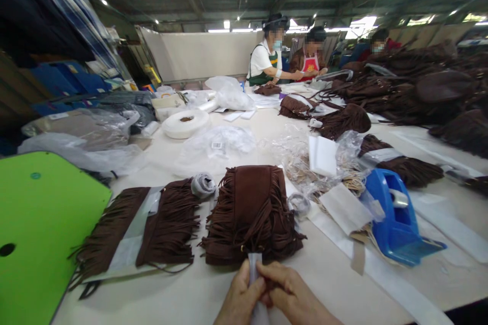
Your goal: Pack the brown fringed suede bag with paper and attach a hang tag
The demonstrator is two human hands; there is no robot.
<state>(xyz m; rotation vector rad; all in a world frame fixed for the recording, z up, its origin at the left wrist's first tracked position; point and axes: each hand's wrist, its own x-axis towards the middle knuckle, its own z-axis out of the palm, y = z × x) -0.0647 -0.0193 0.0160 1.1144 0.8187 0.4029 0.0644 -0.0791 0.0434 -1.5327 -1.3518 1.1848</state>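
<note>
A narrow pale wrapping strip (254,261) runs up between my two hands at the near side of the table. My left hand (241,295) pinches it from the left, and my right hand (292,292) has its fingers closed on it from the right. The strip's upper end touches the front edge of a brown fringed bag (244,190), near small gold-coloured metal fittings. To the left lies another brown fringed bag (168,228) with a pale band across it. A grey-white roll (203,185) sits between the two bags.
On the right stands a blue tape dispenser (392,228) beside white cards (322,154) and loose plastic. A bright green board (41,223) edges the left. Farther back are a white roll (185,124), piled brown bags (412,86) and co-workers (267,61).
</note>
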